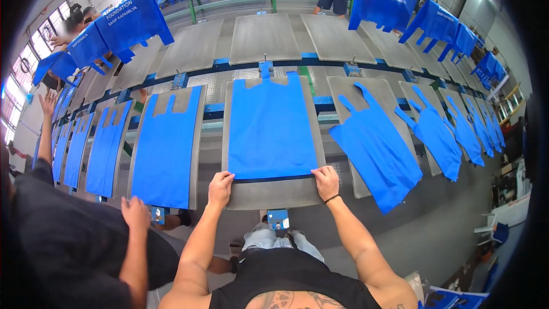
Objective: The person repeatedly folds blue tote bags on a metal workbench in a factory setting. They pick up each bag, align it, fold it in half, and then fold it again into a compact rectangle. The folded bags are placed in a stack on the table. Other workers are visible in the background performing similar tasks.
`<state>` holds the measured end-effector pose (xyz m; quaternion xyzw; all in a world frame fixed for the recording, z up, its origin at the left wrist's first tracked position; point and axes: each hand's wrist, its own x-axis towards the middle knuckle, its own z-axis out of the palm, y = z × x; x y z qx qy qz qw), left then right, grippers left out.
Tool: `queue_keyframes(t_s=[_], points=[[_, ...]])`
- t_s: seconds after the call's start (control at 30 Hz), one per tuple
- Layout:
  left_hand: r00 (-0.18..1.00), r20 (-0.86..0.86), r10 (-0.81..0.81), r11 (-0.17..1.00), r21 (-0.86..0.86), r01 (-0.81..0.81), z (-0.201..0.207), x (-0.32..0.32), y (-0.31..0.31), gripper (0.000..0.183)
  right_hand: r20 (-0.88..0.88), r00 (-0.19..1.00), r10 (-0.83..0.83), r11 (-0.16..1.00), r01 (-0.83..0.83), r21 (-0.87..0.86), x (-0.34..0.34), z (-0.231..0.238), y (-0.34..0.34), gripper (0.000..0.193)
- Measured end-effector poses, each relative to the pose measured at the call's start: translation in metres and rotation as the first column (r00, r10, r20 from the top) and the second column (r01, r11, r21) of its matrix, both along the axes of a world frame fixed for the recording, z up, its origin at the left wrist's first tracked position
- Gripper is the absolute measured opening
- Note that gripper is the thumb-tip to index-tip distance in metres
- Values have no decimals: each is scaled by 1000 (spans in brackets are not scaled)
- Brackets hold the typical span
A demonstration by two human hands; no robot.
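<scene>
Our left grip (219,189) and right grip (326,183) pinch the near corners of the blue bag (271,129), which lies flat beyond them on a grey board (274,195). We judge it light, limp and easily creased, best held by those corners.
</scene>
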<state>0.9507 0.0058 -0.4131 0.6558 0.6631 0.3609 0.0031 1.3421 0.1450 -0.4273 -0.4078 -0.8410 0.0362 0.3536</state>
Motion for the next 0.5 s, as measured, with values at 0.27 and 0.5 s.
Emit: queue_keyframes(t_s=[0.27, 0.5], points=[[999, -46, -3, 1000, -28, 2, -2, 14, -43, 16, 4, 1000, -10, 1000, 10, -15, 21, 0, -51, 17], [994, -110, -25, 999, -30, 22, -5, 18, -71, 13, -2, 1000, 0, 999, 0, -36, 35, -6, -77, 16]])
